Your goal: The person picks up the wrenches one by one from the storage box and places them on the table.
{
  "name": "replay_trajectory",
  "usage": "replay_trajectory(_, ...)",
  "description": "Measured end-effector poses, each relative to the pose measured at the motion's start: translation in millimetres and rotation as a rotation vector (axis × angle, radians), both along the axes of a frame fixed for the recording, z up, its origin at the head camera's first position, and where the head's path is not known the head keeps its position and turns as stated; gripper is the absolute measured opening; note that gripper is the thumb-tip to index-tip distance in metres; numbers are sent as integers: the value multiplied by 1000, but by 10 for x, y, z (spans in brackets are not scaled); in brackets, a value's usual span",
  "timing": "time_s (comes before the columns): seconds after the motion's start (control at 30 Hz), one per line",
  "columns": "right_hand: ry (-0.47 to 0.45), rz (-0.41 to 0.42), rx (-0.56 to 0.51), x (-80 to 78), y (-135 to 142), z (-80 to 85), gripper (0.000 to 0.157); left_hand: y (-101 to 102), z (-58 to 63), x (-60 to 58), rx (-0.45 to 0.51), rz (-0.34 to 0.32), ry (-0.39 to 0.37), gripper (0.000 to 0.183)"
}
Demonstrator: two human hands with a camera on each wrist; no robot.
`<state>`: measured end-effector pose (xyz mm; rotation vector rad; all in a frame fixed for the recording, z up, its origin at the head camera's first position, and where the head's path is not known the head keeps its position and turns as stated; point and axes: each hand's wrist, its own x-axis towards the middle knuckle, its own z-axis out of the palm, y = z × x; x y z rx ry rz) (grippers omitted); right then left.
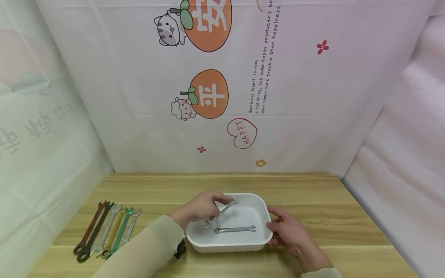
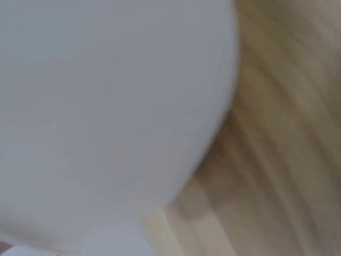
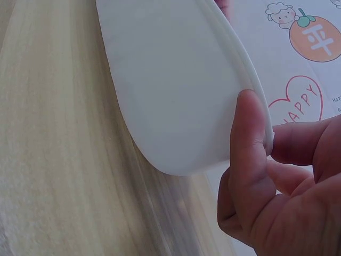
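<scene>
A white rectangular tray [image 1: 227, 247] with rounded corners is on the wooden table. My left hand [image 1: 199, 208] reaches over its left side and pinches a silver combination wrench [image 1: 224, 209], which slants inside the tray. A second, shorter-looking silver wrench [image 1: 235, 229] lies on the tray floor, nearer the front. At the tray's right end my right hand [image 1: 286, 229] grips the rim; in the right wrist view its thumb [image 3: 249, 128] presses the outer wall. The left wrist view is filled by the blurred tray wall [image 2: 106, 106], and the left fingers cannot be made out there.
To the left, several wrenches lie side by side on the table: a red one [image 1: 91, 227], a black one [image 1: 95, 233], silver ones, a gold one [image 1: 116, 229] and a green one [image 1: 121, 231]. A printed white cloth [image 1: 295, 135] stands behind the table [image 1: 313, 193].
</scene>
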<state>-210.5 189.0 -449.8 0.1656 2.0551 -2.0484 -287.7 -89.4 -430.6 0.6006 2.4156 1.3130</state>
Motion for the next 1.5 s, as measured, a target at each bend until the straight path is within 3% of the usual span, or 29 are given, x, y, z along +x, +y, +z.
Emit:
replay_trajectory(0.13, -1, 3, -2, 2, 9, -8, 62, -72, 128, 8, 212, 87, -176, 69)
replay_trajectory(0.27, 4, 9, 0, 1, 17, -11, 62, -225, 230, 42, 314, 176, -254, 70)
replay_trajectory(0.5, 2, 2, 4, -3, 8, -4, 61, -729, 342, 159, 362, 325, -258, 72)
replay_trajectory(0.77, 2, 5, 5, -2, 10, -22, 62, -1486, 420, 323, 313, 373, -205, 74)
replay_trajectory(0.87, 0, -1, 13, 0, 6, -26, 61, -1703, 363, 391, 258, 418, -187, 71)
replay_trajectory(1.03, 2, 4, 16, -2, 7, -38, 61, -1901, 125, 526, 157, 526, -175, 67)
replay_trajectory(1.27, -5, -2, 21, -11, 15, -28, 59, -1983, -200, 680, 135, 556, -224, 67)
replay_trajectory(1.5, -5, -11, 27, -2, 7, -8, 59, -1997, -316, 700, 22, 605, -183, 62)
